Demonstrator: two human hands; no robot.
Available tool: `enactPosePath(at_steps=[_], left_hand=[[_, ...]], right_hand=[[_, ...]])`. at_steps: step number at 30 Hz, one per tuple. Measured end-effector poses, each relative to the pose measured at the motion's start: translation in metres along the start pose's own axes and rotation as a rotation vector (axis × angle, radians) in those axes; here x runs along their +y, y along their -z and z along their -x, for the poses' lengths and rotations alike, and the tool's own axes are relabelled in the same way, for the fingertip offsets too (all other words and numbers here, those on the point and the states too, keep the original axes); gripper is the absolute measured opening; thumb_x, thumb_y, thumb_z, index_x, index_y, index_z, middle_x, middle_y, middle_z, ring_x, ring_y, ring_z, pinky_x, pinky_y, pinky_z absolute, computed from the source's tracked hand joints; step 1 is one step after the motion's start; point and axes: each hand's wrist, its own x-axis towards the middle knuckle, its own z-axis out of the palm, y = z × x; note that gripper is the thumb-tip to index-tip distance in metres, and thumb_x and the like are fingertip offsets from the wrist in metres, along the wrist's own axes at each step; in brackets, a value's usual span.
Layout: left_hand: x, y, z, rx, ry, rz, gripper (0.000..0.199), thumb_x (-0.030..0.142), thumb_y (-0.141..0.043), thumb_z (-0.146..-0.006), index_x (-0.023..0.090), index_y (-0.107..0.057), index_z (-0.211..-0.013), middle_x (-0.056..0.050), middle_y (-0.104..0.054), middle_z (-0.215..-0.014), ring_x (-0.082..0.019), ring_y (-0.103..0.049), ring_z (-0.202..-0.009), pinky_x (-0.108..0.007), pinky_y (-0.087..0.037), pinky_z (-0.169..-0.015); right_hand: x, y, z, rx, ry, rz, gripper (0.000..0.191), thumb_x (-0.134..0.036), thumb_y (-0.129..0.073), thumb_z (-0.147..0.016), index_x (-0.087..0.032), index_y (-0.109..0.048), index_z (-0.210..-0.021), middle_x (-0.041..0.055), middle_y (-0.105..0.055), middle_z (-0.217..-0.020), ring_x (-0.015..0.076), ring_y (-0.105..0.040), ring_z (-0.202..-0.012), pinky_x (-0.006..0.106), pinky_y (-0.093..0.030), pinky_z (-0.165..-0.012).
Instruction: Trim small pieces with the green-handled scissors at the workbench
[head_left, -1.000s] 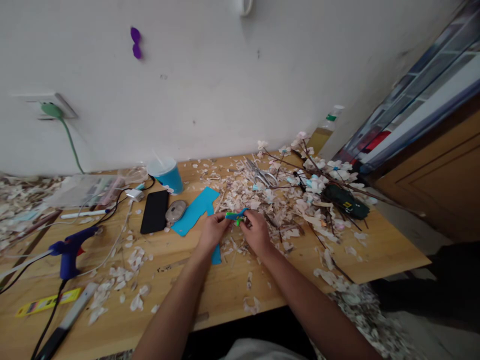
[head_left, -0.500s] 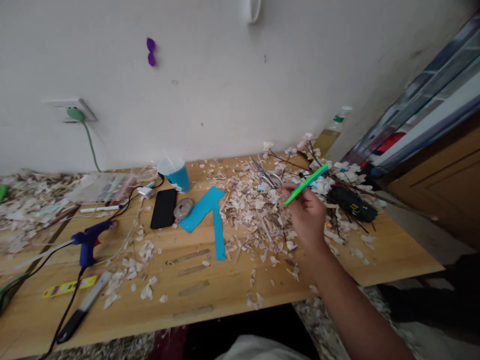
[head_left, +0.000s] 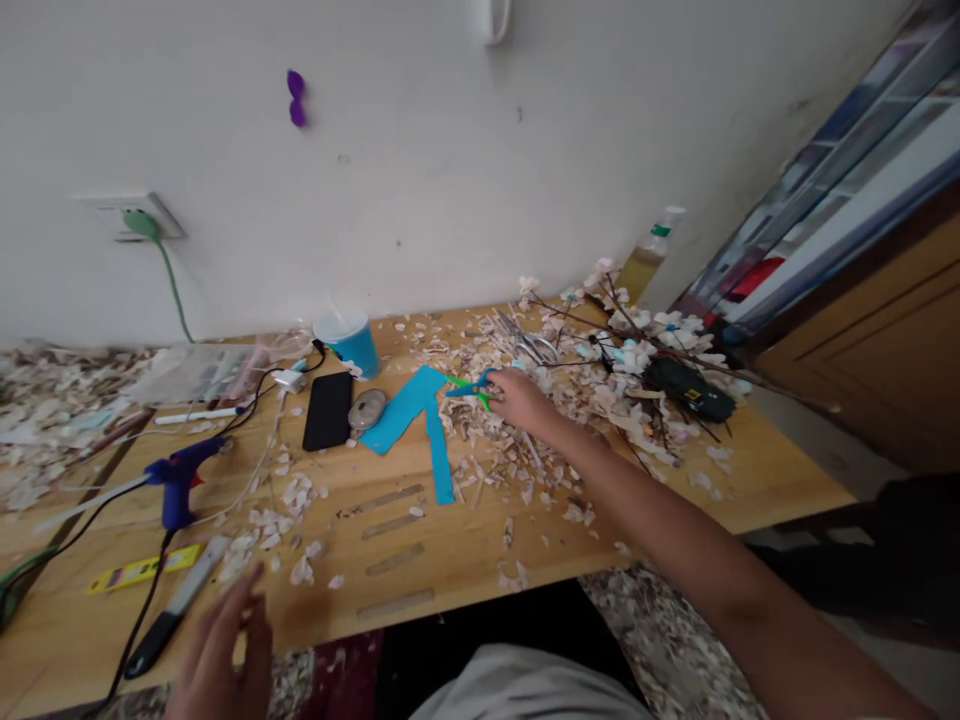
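Observation:
My right hand [head_left: 519, 402] grips a small pair of blue and green scissors [head_left: 468, 388] by the handles. Their blades are spread apart and point left, close to the top of a blue strip [head_left: 440, 458]. A wider blue piece [head_left: 401, 412] lies angled against that strip on the table. Low at the left, my left hand [head_left: 225, 655] hovers by the table's front edge, slightly blurred, its fingers loosely apart and holding nothing. Metal scissors [head_left: 534, 345] rest on the heap of pale petals and scraps [head_left: 480, 425] behind my right hand.
Left of the blue pieces are a round tin [head_left: 367, 410], a black phone [head_left: 328, 412] and a blue cup [head_left: 356, 347]. A glue gun [head_left: 178, 485] and utility knife [head_left: 176, 610] lie farther left. Flowering branches [head_left: 637, 350] and a bottle [head_left: 646, 265] stand right.
My right hand has moved left and slightly down with the scissors, whose blades were together and are now spread beside the blue strip. My left hand has come into view at lower left.

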Motion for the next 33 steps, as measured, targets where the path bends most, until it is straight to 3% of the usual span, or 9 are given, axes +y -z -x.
enactPosePath(at_steps=[4,9,16,18,21,23,26,30,33], left_hand=[[0.036,-0.026,-0.035,0.148,-0.064,0.013,0.061,0.042,-0.054,-0.087,0.020,-0.044,-0.143,-0.016,-0.050,-0.135,-0.026,-0.062,-0.101,-0.045,-0.054,-0.089],[0.074,-0.060,-0.035,0.034,-0.145,0.299,0.044,0.033,-0.052,-0.092,0.020,-0.051,-0.133,-0.014,-0.053,-0.129,-0.022,-0.060,-0.102,-0.035,-0.055,-0.081],[0.124,-0.112,-0.045,-0.377,0.051,0.684,0.030,0.042,-0.054,-0.090,0.022,-0.066,-0.108,-0.009,-0.068,-0.106,-0.022,-0.063,-0.091,-0.034,-0.052,-0.075],[0.155,-0.130,-0.033,-0.535,0.148,0.888,0.035,0.046,-0.062,-0.084,0.020,-0.067,-0.107,-0.011,-0.069,-0.106,-0.023,-0.063,-0.096,-0.037,-0.049,-0.085],[0.214,-0.156,-0.003,-0.910,0.530,1.338,0.057,0.057,-0.067,-0.077,0.018,-0.061,-0.118,-0.015,-0.064,-0.122,-0.025,-0.064,-0.101,-0.039,-0.048,-0.090],[0.253,-0.169,0.021,-1.185,0.753,1.541,0.066,0.067,-0.060,-0.078,0.016,-0.060,-0.120,-0.017,-0.060,-0.128,-0.027,-0.062,-0.107,-0.041,-0.046,-0.093],[0.297,-0.178,0.052,-1.445,0.841,1.743,0.082,0.081,-0.036,-0.080,0.019,-0.058,-0.128,-0.016,-0.056,-0.136,-0.030,-0.054,-0.121,-0.043,-0.044,-0.094],[0.314,-0.170,0.077,-1.393,0.869,1.986,0.082,0.081,-0.031,-0.081,0.023,-0.055,-0.134,-0.012,-0.050,-0.145,-0.029,-0.050,-0.128,-0.041,-0.043,-0.098],[0.301,-0.156,0.079,-1.436,0.849,1.808,0.073,0.074,-0.053,-0.078,0.017,-0.062,-0.123,-0.017,-0.061,-0.130,-0.027,-0.063,-0.106,-0.039,-0.047,-0.090]], right_hand=[[-0.010,-0.019,-0.018,-0.073,0.014,0.090,0.021,-0.022,-0.067,-0.080,-0.021,-0.069,-0.101,0.0069,-0.069,-0.094,0.0239,-0.055,-0.100,0.029,-0.039,-0.084],[-0.001,-0.023,-0.031,-0.116,-0.006,0.117,0.016,-0.021,-0.065,-0.081,-0.020,-0.072,-0.096,0.0078,-0.070,-0.090,0.0240,-0.058,-0.094,0.030,-0.038,-0.083],[0.003,-0.020,-0.033,-0.152,0.014,0.114,0.023,-0.024,-0.067,-0.078,-0.020,-0.073,-0.100,0.0073,-0.071,-0.094,0.0237,-0.060,-0.095,0.029,-0.038,-0.085],[0.002,-0.021,-0.035,-0.149,0.013,0.098,0.024,-0.023,-0.066,-0.078,-0.019,-0.072,-0.101,0.0068,-0.072,-0.096,0.0224,-0.060,-0.094,0.027,-0.039,-0.083],[0.005,-0.022,-0.037,-0.139,-0.012,0.072,0.028,-0.022,-0.060,-0.081,-0.018,-0.070,-0.107,0.0061,-0.072,-0.098,0.0200,-0.061,-0.088,0.025,-0.039,-0.076],[0.006,-0.021,-0.037,-0.136,-0.026,0.067,0.028,-0.021,-0.058,-0.082,-0.017,-0.070,-0.108,0.0060,-0.072,-0.098,0.0196,-0.061,-0.086,0.025,-0.039,-0.074],[0.005,-0.018,-0.033,-0.143,-0.024,0.082,0.025,-0.024,-0.061,-0.080,-0.018,-0.071,-0.102,0.0066,-0.072,-0.095,0.0215,-0.061,-0.089,0.026,-0.039,-0.078],[-0.003,-0.014,-0.030,-0.172,0.002,0.103,0.021,-0.025,-0.065,-0.077,-0.020,-0.072,-0.096,0.0073,-0.071,-0.094,0.0229,-0.060,-0.094,0.027,-0.039,-0.082],[-0.003,-0.014,-0.034,-0.192,0.003,0.101,0.022,-0.023,-0.063,-0.078,-0.020,-0.072,-0.098,0.0068,-0.072,-0.096,0.0217,-0.061,-0.092,0.026,-0.039,-0.080]])
